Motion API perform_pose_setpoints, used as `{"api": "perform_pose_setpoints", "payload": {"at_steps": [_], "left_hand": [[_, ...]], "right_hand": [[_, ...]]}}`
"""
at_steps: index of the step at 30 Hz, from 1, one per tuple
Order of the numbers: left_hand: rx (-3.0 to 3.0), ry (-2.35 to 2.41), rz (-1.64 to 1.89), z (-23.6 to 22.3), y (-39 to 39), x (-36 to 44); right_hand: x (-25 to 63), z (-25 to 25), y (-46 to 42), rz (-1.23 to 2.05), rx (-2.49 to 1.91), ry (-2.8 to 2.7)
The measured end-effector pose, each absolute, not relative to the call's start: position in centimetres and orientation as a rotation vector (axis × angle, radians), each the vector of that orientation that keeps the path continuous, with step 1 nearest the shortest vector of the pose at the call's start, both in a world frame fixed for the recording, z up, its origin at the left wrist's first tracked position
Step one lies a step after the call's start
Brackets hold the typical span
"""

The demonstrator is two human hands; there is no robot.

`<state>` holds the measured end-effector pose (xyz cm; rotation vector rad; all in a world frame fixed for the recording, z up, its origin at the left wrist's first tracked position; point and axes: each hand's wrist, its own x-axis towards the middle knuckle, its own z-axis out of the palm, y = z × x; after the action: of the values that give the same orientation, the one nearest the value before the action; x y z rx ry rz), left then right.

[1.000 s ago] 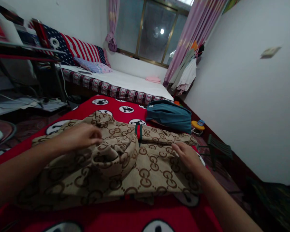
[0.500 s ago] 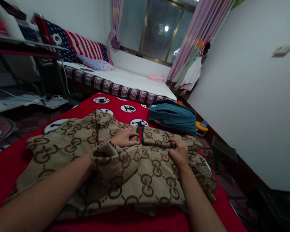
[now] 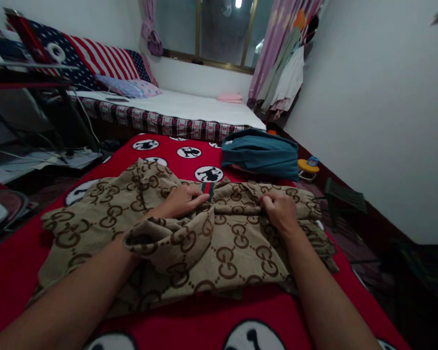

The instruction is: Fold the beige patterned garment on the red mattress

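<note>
A beige garment (image 3: 226, 248) printed with brown ring shapes lies spread on a red blanket (image 3: 190, 330). My left hand (image 3: 180, 200) grips the cloth near a green and red striped collar band (image 3: 207, 188), fingers curled into the fabric. My right hand (image 3: 282, 212) pinches a fold of the same garment a little to the right. A sleeve opening (image 3: 146, 239) lies bunched over my left forearm. Both forearms reach in from the bottom edge.
A folded teal garment (image 3: 263, 151) sits beyond the beige one. Behind it is a bed (image 3: 190, 109) with a white sheet, a flag-patterned pillow (image 3: 95, 58) and a small pink item (image 3: 229, 97). A dark desk (image 3: 29, 82) stands left; a green stool (image 3: 345, 199) stands right by the wall.
My left hand moved right from the left side of the garment to the collar band. My right hand moved up and closed on a fold. The view tilted downward.
</note>
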<state>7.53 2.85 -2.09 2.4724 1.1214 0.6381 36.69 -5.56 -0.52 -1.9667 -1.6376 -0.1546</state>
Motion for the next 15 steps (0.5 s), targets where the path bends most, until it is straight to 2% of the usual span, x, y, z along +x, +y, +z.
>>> {"api": "perform_pose_setpoints", "payload": {"at_steps": [3,6,11,13,15], "left_hand": [[2.551,1.052,0.534,-2.6,3.0,7.7],[2.584,1.013,0.582,-3.4,3.5,7.9],[2.525,1.022,0.655,-4.4,4.3,8.1],[2.483,0.974,0.720,-4.5,4.5,8.1],[2.434,0.948,0.784,-4.6,4.7,8.1]], "right_hand": [[35.6,0.9,-5.6,-0.237,-1.836,-1.646],[35.0,-0.7,-4.8,-0.221,-1.661,-1.910],[34.5,-4.7,-3.7,-0.007,-1.926,-2.112],[33.2,-3.8,-4.4,0.113,-1.785,-2.103],[30.9,-1.7,-5.9,0.306,-1.452,-2.178]]}}
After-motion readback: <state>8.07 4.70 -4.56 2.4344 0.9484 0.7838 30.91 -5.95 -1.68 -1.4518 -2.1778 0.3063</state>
